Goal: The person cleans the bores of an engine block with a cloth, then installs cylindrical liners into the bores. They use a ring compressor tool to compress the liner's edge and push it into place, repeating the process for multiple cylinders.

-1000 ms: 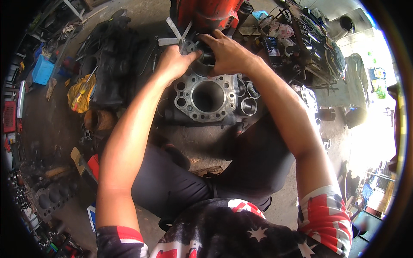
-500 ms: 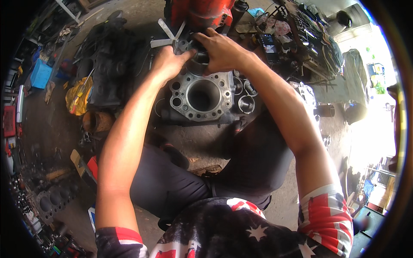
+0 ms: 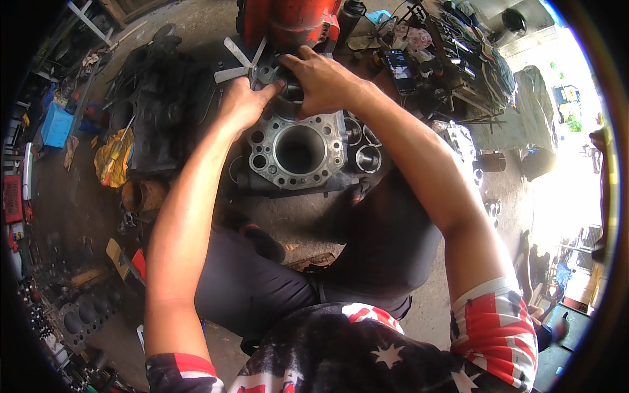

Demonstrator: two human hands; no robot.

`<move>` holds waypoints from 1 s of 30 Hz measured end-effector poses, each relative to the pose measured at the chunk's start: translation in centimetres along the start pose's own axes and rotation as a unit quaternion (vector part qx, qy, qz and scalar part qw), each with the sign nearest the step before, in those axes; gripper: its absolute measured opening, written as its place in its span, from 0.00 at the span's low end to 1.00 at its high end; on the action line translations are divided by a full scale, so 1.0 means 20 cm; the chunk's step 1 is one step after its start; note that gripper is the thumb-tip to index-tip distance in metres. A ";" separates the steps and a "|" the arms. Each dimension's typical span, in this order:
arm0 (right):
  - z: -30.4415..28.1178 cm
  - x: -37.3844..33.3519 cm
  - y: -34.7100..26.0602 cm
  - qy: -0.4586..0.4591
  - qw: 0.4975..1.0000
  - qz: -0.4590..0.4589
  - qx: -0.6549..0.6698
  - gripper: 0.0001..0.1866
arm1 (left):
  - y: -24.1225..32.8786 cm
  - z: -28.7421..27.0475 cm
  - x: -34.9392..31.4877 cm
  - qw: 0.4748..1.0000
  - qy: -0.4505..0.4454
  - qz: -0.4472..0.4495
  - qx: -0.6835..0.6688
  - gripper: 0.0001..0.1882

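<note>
A grey engine block [image 3: 331, 167] lies in front of me, with a round cylinder bore [image 3: 299, 152] in its near end. Beyond it, both hands meet at a second, partly covered bore [image 3: 288, 97]. My left hand [image 3: 241, 105] is closed on a feeler gauge [image 3: 238, 57], its flat metal blades fanned out; the thumb reaches toward that bore. Spread across the bore's right side is my right hand [image 3: 324, 82], fingers at its far edge and thumb at the near edge. Whether its fingers touch a part inside is hidden.
Several pistons [image 3: 368, 158] stand right of the block. A red-orange machine part [image 3: 295, 23] rises behind it. At right are a phone [image 3: 400, 69] and heaped tools [image 3: 465, 72]. A yellow cloth [image 3: 114, 157] and a rusty cylinder sleeve [image 3: 145, 195] lie to the left.
The whole view has shifted, so the block and hands appear slightly further left and a little lower. Both hands stay at the far bore, and the gauge remains in my left hand.
</note>
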State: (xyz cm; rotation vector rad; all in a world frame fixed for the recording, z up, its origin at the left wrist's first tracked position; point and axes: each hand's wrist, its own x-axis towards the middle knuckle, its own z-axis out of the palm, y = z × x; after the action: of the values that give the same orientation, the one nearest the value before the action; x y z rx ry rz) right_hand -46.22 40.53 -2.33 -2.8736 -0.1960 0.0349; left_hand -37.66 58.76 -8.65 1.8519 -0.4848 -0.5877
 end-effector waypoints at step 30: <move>0.02 0.01 0.02 0.015 1.000 -0.005 -0.003 0.59 | 0.01 -0.01 -0.01 1.000 -0.004 -0.006 0.001 0.19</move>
State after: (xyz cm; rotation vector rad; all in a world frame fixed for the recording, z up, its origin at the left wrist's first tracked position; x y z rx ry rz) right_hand -45.97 40.29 -2.90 -2.8766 -0.2046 -0.0107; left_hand -37.66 58.85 -8.36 1.8560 -0.4799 -0.6039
